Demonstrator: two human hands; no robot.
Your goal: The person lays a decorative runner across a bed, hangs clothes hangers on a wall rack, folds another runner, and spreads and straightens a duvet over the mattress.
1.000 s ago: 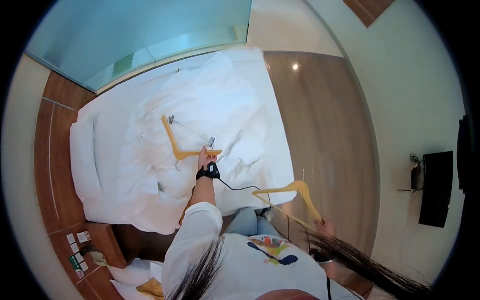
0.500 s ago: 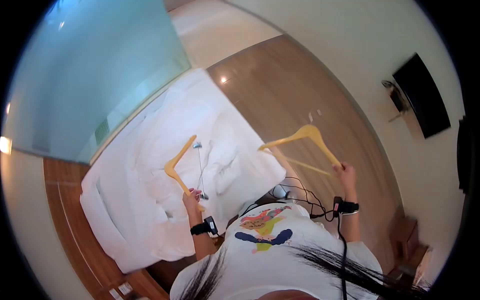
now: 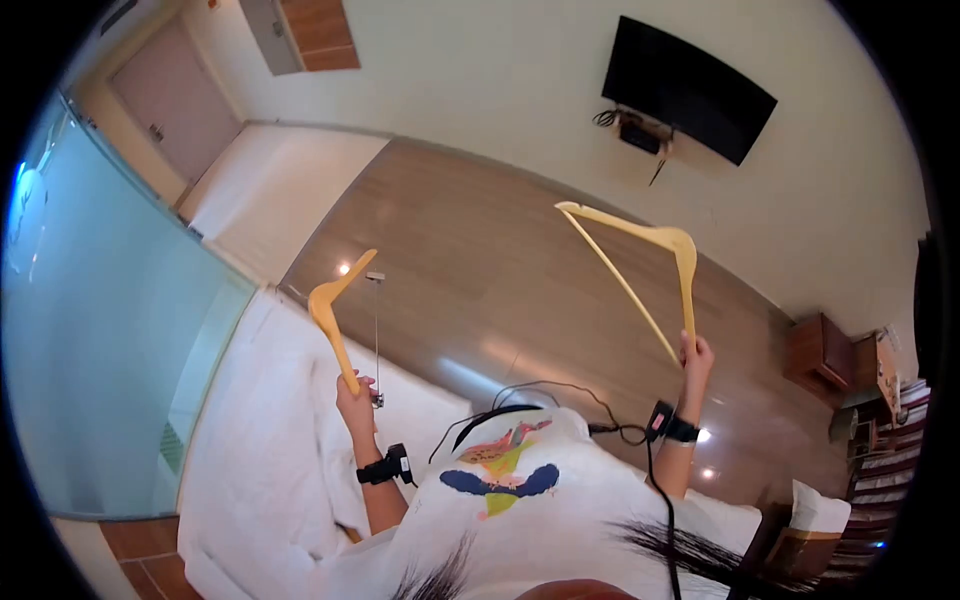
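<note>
A dark television [image 3: 689, 90] hangs on the pale wall [image 3: 480, 75] above brown flooring [image 3: 480, 260].

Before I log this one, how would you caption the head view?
Left hand holds a clip hanger, right hand a barred hanger, with a wall-mounted screen beyond.

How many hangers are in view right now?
2. The clip hanger is in the left hand; the hanger with a wooden bar is in the right hand. Any outside the view can't be ruled out.
</note>
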